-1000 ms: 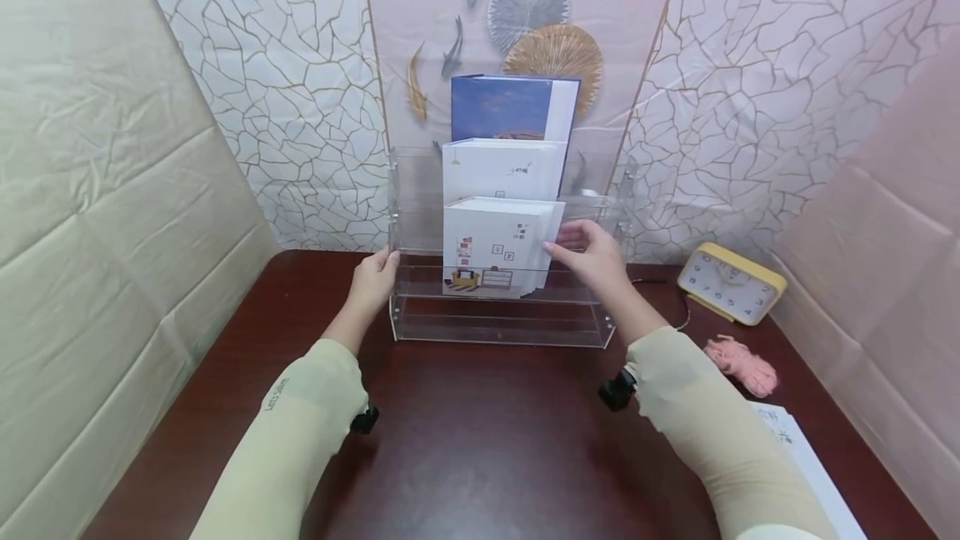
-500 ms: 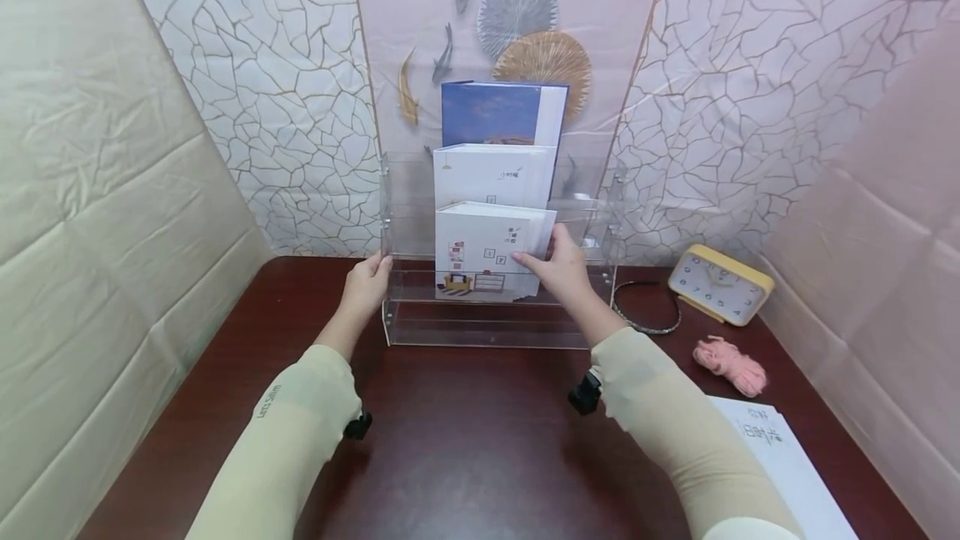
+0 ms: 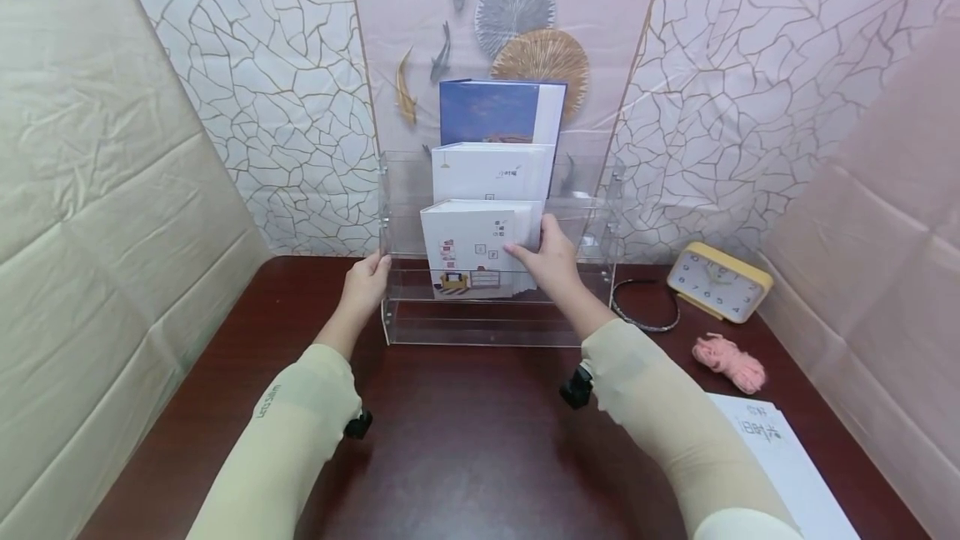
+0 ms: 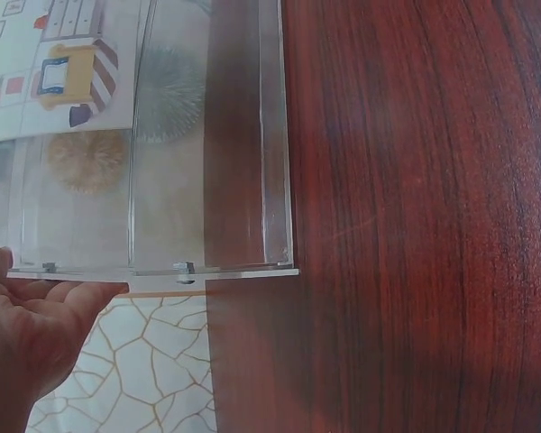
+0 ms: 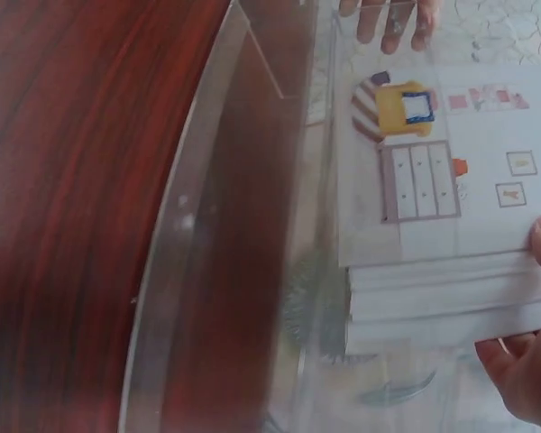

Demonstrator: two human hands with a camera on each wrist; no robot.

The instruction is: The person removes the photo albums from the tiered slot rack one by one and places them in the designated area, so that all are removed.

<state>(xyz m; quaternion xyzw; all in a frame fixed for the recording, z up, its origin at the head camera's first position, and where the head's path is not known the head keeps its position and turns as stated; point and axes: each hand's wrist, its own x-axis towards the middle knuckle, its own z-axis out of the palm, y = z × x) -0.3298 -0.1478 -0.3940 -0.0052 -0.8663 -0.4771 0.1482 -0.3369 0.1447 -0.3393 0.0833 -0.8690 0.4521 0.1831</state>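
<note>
A clear acrylic rack (image 3: 491, 333) with stepped tiers stands at the back of the table. White books (image 3: 468, 232) with a furniture drawing occupy its front tier, the foremost leaning left and fanned from those behind. My right hand (image 3: 557, 261) grips their right edge, thumb on the front cover, fingers behind; the right wrist view shows the thumb on the cover (image 5: 473, 198). My left hand (image 3: 365, 283) holds the rack's left side panel, its fingers partly hidden in the left wrist view. Behind stand more white books (image 3: 480, 169) and a taller blue book (image 3: 487, 111).
Right of the rack lie a dark cord loop (image 3: 645, 325), a yellow clock (image 3: 720, 282) and a pink yarn skein (image 3: 729, 362). White printed sheets or a booklet (image 3: 802, 465) lie at the near right, partly under the right arm. Patterned cloth hangs behind.
My right hand has moved left from the books' edge onto the front cover. The foremost white book has shifted and tilted left. My left hand stays on the rack's side.
</note>
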